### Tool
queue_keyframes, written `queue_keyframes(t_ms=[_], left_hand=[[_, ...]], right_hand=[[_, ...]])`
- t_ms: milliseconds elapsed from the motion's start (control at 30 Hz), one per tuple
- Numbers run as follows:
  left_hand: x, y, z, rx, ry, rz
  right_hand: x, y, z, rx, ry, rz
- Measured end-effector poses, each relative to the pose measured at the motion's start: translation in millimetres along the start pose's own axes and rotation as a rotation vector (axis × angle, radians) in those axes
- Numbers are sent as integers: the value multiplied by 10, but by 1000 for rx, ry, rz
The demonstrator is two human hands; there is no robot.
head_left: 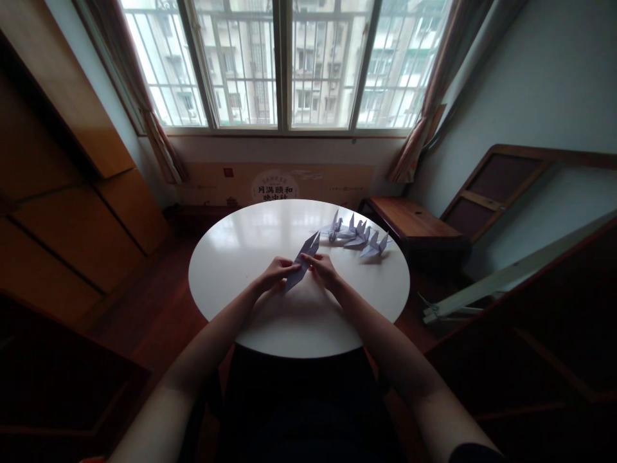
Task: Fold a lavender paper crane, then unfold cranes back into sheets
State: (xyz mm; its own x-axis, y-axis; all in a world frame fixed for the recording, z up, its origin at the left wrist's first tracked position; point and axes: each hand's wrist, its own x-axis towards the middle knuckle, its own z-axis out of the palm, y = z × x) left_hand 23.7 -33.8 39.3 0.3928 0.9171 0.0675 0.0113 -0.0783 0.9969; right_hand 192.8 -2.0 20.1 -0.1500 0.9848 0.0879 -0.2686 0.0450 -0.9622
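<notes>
A partly folded piece of origami paper [303,259], pale grey-violet and long diamond-shaped, is held above the middle of the table. Two narrow points show at its upper right end. My left hand [278,271] pinches its left edge, thumb on top. On the other side my right hand [322,267] grips the right edge, also with the thumb on the paper's face. The fingers behind the paper are mostly hidden. Beyond my right hand, several folded paper cranes [357,231] in the same colour stand close together on the tabletop.
The round white table [216,276] reflects the window [284,64] behind it. A low wooden stool or bench [412,217] stands past its right rim. Wooden cabinets [62,244] line the left, and a printed board [207,183] leans under the window.
</notes>
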Motion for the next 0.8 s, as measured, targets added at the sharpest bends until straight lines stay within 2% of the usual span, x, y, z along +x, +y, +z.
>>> queue_keyframes(t_ms=[467,633,733,800], left_hand=[[-28,93,29,0,-16,19],[3,36,7,-64,-28,31],[35,-1,-9,-78,46,45],[49,-14,-12,-56,128,49]], right_hand=[[92,-165,-174,76,385,21],[95,-187,-180,115,382,28],[95,-173,-177,124,347,70],[86,-150,-168,124,270,94]])
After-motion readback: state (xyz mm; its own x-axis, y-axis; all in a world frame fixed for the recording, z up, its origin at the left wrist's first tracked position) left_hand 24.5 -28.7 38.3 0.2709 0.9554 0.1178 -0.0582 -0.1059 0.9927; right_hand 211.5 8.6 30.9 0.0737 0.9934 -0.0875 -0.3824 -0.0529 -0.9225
